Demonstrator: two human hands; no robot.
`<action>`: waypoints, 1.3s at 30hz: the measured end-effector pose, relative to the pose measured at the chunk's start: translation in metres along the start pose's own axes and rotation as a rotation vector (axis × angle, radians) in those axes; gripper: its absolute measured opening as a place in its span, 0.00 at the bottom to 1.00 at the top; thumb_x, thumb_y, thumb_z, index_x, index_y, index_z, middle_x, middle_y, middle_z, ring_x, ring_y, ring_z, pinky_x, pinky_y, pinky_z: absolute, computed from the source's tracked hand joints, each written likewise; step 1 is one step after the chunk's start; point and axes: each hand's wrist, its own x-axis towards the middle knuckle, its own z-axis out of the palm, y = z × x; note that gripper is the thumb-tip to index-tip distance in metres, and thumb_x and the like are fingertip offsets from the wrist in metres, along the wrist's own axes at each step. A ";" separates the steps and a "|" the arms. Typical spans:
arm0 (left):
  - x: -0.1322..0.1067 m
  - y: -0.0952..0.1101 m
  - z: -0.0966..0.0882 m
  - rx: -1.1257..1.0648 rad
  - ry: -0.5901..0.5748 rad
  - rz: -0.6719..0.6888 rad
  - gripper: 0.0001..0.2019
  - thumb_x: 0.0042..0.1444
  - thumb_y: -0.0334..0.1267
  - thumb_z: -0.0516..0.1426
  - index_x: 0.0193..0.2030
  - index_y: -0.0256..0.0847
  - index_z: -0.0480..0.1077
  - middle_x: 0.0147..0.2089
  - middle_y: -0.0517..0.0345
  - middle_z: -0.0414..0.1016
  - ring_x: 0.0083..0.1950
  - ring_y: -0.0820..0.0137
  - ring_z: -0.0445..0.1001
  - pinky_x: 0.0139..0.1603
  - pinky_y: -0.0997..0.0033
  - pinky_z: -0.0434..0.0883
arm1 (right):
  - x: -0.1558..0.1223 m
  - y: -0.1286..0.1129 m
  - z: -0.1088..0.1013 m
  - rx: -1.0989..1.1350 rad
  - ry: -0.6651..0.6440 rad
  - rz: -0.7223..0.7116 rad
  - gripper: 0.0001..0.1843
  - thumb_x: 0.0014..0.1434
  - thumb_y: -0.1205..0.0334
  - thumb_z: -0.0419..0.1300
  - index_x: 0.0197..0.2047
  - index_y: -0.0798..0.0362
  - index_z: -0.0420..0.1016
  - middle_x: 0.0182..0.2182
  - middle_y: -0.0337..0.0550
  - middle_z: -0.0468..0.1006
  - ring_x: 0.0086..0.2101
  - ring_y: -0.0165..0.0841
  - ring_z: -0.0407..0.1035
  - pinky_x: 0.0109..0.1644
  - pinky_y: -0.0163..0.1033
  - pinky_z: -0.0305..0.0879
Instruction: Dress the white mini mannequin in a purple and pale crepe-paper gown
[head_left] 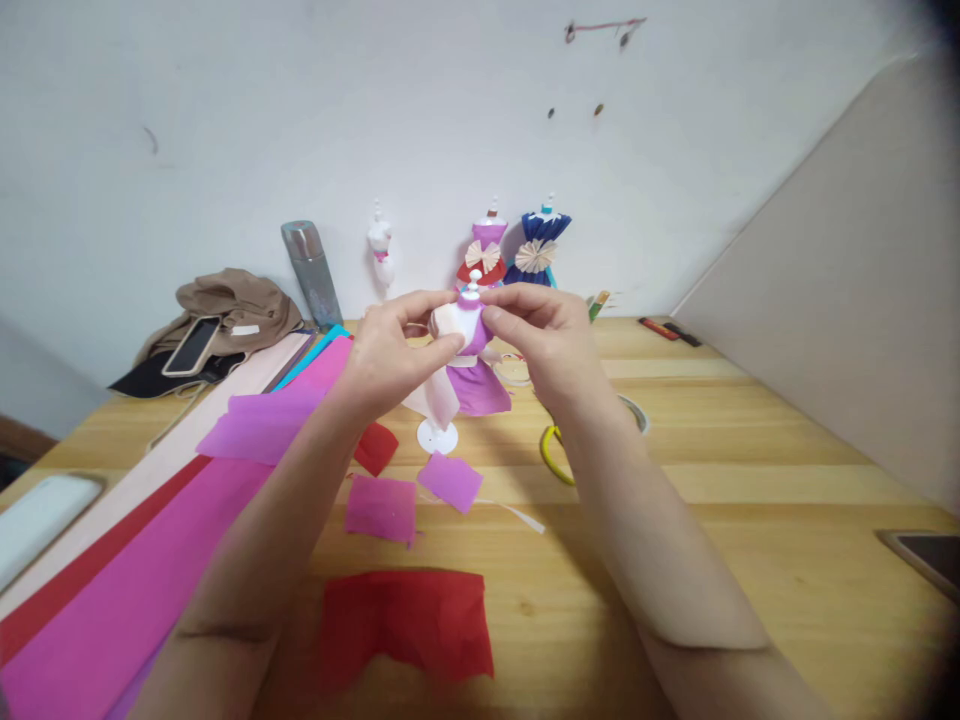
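A small white mannequin (pixel 466 345) on a round stand is dressed in purple and pale pink crepe paper and stands at the table's middle. My left hand (pixel 390 350) pinches the pale pink paper at its shoulder, fingers closed. My right hand (pixel 536 335) pinches the purple paper at the neck from the other side. Loose purple pieces (pixel 450 480), a magenta piece (pixel 380 507), a small red scrap (pixel 375 447) and a large red piece (pixel 409 615) lie in front of the stand.
Long sheets of crepe paper (pixel 112 590) run along the left. Three dressed mannequins (pixel 487 250) and a metal bottle (pixel 311 272) stand at the wall. Also here: brown cloth with a phone (pixel 193 345), yellow-handled scissors (pixel 555 455), a tape roll (pixel 634 410), a tablet corner (pixel 926 555).
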 end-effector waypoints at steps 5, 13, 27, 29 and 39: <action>0.000 0.000 -0.001 0.038 0.002 0.017 0.19 0.47 0.33 0.61 0.48 0.37 0.78 0.36 0.55 0.79 0.37 0.69 0.76 0.46 0.67 0.75 | -0.001 -0.005 0.000 -0.004 0.011 -0.011 0.09 0.51 0.50 0.67 0.31 0.45 0.80 0.29 0.32 0.82 0.34 0.33 0.78 0.40 0.42 0.72; 0.000 -0.003 0.000 0.025 -0.009 0.024 0.20 0.47 0.34 0.61 0.49 0.37 0.77 0.40 0.53 0.80 0.40 0.68 0.77 0.47 0.67 0.75 | -0.003 -0.007 0.000 -0.002 -0.026 0.056 0.10 0.48 0.52 0.69 0.33 0.46 0.79 0.31 0.35 0.82 0.34 0.36 0.77 0.39 0.44 0.74; -0.001 -0.003 0.002 0.288 0.001 0.130 0.24 0.51 0.35 0.57 0.58 0.37 0.72 0.40 0.57 0.79 0.41 0.69 0.76 0.52 0.67 0.73 | -0.003 -0.011 0.001 0.081 0.004 0.083 0.09 0.48 0.60 0.67 0.34 0.51 0.80 0.30 0.38 0.81 0.32 0.33 0.74 0.40 0.42 0.72; -0.001 -0.005 0.001 0.246 -0.004 0.121 0.28 0.51 0.35 0.57 0.61 0.38 0.68 0.40 0.58 0.78 0.42 0.69 0.76 0.53 0.66 0.72 | -0.002 -0.011 -0.003 0.090 0.004 0.091 0.11 0.48 0.58 0.68 0.36 0.50 0.81 0.33 0.39 0.82 0.35 0.34 0.76 0.43 0.43 0.72; 0.000 -0.004 -0.002 0.077 -0.024 0.044 0.15 0.48 0.33 0.59 0.45 0.36 0.73 0.38 0.56 0.77 0.39 0.70 0.76 0.46 0.68 0.73 | -0.002 -0.006 -0.002 0.032 -0.079 0.049 0.10 0.49 0.57 0.69 0.37 0.46 0.82 0.31 0.30 0.83 0.33 0.31 0.77 0.39 0.40 0.71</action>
